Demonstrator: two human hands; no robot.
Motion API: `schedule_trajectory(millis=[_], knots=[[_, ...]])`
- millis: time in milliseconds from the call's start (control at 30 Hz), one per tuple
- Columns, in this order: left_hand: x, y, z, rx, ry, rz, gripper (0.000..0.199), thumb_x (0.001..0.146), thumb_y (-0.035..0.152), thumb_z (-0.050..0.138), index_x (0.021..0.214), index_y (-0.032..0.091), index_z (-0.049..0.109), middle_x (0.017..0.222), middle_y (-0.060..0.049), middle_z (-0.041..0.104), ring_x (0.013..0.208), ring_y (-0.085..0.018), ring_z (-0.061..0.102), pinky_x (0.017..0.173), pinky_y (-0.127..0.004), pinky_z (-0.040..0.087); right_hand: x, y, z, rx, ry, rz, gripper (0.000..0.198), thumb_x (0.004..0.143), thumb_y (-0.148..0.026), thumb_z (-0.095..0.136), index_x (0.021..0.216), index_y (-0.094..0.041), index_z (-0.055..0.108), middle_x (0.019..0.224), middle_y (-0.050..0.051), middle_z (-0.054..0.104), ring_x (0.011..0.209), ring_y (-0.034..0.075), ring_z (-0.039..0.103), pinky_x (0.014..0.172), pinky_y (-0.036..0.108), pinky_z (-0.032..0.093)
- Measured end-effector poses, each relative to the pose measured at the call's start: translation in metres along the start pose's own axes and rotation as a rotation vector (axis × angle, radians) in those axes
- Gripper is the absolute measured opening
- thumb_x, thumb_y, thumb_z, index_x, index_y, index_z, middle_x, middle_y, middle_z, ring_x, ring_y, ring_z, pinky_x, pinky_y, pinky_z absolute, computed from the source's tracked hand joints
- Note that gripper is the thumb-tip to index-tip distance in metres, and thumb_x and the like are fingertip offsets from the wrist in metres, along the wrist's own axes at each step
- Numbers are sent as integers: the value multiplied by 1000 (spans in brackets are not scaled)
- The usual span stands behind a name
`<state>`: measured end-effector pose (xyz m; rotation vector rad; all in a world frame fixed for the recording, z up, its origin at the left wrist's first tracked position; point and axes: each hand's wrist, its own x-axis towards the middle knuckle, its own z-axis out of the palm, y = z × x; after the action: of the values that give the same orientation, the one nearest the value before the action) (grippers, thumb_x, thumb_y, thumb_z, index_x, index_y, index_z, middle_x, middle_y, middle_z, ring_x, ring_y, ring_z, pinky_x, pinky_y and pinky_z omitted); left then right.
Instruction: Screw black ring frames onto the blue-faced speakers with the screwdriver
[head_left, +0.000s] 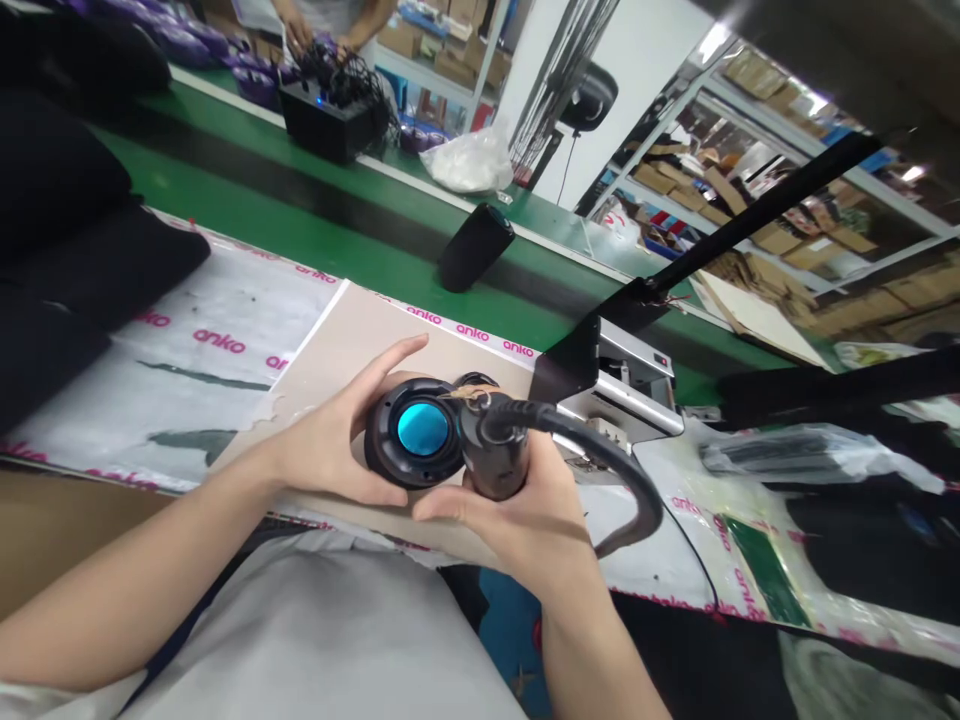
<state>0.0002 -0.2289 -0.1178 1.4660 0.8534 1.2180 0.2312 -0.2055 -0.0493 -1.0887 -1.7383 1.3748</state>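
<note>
My left hand is wrapped round the side of a black cylindrical speaker, thumb and fingers apart on its rim. A shiny blue disc faces up from the speaker's end. Right beside it, my right hand grips a black cylinder-shaped tool with a thick black hose bending off to the right. Tan string or tape is wound about the top of that tool. The two things appear to touch. Both are above a beige board on the bench; my right fingers are partly hidden behind the tool.
Beyond the bench runs a green conveyor belt carrying another black cylinder. A silver and black machine stands at right. Dark cloth-like pieces lie left. Across the belt, a person's hands handle cables over a black box.
</note>
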Motion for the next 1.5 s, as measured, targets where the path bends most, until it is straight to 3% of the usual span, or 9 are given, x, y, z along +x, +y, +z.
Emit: schedule_trajectory(millis=[133, 233, 367, 467, 767, 1000, 1267, 1400, 1500], knots=[[-1, 1, -1, 6, 5, -1, 141, 64, 24, 105, 176, 36, 21, 150, -16, 67, 138, -39, 68, 112, -47, 59, 9, 0, -7, 168, -33, 17, 83, 56, -25, 112, 129, -32, 73, 139, 2, 73, 135, 32, 70, 116, 48, 64], [0, 1, -1, -45, -14, -8, 139, 67, 25, 103, 177, 34, 18, 150, -18, 67, 139, -40, 68, 112, -48, 59, 16, -1, -9, 143, -106, -61, 77, 62, -22, 109, 130, -35, 73, 144, -1, 72, 141, 27, 67, 126, 45, 57], [-2, -2, -4, 2, 3, 2, 142, 64, 28, 105, 177, 33, 19, 164, -19, 56, 148, -42, 60, 121, -52, 52, 16, -12, -3, 204, -77, -95, 72, 66, -26, 108, 128, -30, 73, 134, 3, 77, 132, 30, 73, 114, 45, 66], [-3, -5, -6, 79, 26, 3, 146, 60, 29, 107, 177, 34, 21, 173, -17, 45, 155, -44, 52, 128, -55, 46, 11, -19, 2, 195, 12, -95, 76, 62, -26, 109, 129, -30, 72, 139, 4, 74, 139, 33, 68, 117, 47, 65], [0, 2, -3, 13, -12, 22, 142, 65, 24, 104, 178, 32, 18, 156, -20, 64, 142, -41, 67, 115, -49, 58, 9, 0, -2, -44, -125, -66, 78, 73, -31, 103, 142, -34, 67, 147, 6, 67, 144, 34, 62, 125, 54, 57], [-1, -1, -4, 47, -38, 57, 139, 67, 25, 104, 176, 34, 19, 160, -18, 61, 145, -39, 64, 119, -49, 56, 7, -8, -7, -191, -155, -13, 78, 75, -44, 102, 144, -40, 67, 141, 4, 70, 128, 32, 71, 103, 47, 68], [-5, 0, -6, 89, -49, -11, 129, 69, 32, 102, 174, 34, 28, 158, -16, 62, 144, -39, 65, 122, -55, 53, 15, -15, -18, -306, -223, -22, 75, 73, -43, 104, 140, -41, 70, 144, 1, 70, 133, 33, 69, 99, 43, 67], [-9, -2, 1, 125, 24, 59, 133, 63, 32, 105, 173, 33, 31, 168, -18, 52, 154, -43, 54, 127, -56, 48, 19, -9, -18, -239, -204, 31, 82, 67, -49, 106, 139, -41, 67, 140, 0, 73, 124, 32, 73, 97, 44, 67], [-11, -1, 14, 101, 172, 103, 132, 51, 43, 111, 165, 30, 47, 168, -18, 53, 154, -47, 53, 126, -56, 50, 20, -8, -16, -246, -187, 32, 81, 67, -44, 107, 137, -45, 67, 132, -4, 75, 123, 29, 73, 103, 45, 64]])
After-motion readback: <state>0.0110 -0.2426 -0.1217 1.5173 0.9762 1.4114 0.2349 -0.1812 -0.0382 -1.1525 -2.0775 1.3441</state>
